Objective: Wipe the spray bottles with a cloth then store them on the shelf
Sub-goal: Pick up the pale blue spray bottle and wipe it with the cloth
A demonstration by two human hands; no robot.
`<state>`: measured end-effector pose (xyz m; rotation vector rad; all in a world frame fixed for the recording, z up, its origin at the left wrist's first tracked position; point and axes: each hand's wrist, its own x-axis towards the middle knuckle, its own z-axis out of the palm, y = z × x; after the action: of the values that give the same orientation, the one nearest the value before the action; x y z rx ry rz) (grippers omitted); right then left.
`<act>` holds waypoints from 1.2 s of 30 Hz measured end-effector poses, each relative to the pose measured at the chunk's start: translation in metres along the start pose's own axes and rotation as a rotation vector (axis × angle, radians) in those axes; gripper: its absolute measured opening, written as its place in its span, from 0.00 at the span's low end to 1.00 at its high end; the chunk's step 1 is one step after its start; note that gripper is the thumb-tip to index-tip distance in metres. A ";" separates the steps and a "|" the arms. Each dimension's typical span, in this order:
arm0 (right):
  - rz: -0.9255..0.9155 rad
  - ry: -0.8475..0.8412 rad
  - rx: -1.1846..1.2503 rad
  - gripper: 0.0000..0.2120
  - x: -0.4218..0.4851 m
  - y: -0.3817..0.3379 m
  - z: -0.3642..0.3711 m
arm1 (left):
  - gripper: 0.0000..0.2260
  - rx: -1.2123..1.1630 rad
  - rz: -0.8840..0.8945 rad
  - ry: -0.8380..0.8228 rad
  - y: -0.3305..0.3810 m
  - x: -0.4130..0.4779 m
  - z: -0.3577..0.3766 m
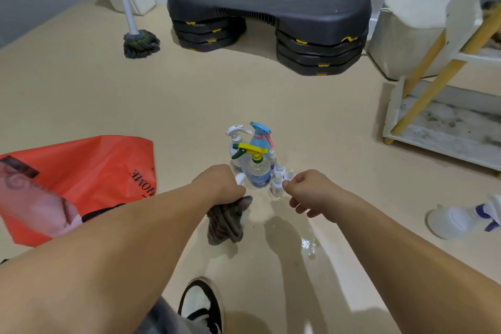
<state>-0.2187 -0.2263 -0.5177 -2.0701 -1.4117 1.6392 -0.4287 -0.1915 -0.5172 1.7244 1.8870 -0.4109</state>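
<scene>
Spray bottles (253, 156): clustered upright on floor, just ahead of both hands.
Shelf (433, 127): well apart, to right.
Left hand (219, 183): fingers closed round grey cloth (226, 221).
Right hand (306, 192): curled beside small bottles, hold unclear.
Handling: lift one bottle clear of cluster, wipe from trigger downward.

Grey with dull red-brown checks on the cloth (227, 221) gripped in the left hand (219, 182). Just beyond that hand: yellow trigger head, green nozzle, clear body and blue label on the front spray bottle (257, 168); pale blue with a pink trigger on the blue spray bottle (260, 135); plain white on the white spray bottle (237, 134). White again on the small bottles (278, 182) beside the right hand (306, 192). Orange-red with dark lettering on the bag (89, 171), left of the left hand. Beige across the floor (81, 89). Black with yellow logo and clips on the step platform (268, 0), far beyond both hands. White boards and yellow legs on the shelf (433, 127), right of the right hand.
</scene>
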 end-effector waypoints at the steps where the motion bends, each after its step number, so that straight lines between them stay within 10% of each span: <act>1: -0.026 0.002 -0.009 0.14 -0.006 -0.001 0.002 | 0.17 0.001 0.025 0.010 0.004 -0.010 -0.004; 8: -0.227 0.054 -0.359 0.19 -0.070 -0.022 -0.009 | 0.22 -0.106 0.284 0.138 0.044 -0.093 -0.051; 22: -0.436 0.579 -0.089 0.10 -0.182 0.002 -0.095 | 0.20 -0.514 0.622 0.360 0.137 -0.200 -0.070; 29: -0.488 0.554 -0.078 0.07 -0.180 0.014 -0.120 | 0.26 -0.930 0.605 -0.162 0.137 -0.175 -0.072; 36: -0.528 0.507 -0.060 0.07 -0.175 0.001 -0.144 | 0.10 -1.048 0.445 -0.129 0.120 -0.141 -0.097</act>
<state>-0.0928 -0.2949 -0.3424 -1.7453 -1.6267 0.8095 -0.3247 -0.2357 -0.3413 1.2444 1.1798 0.5455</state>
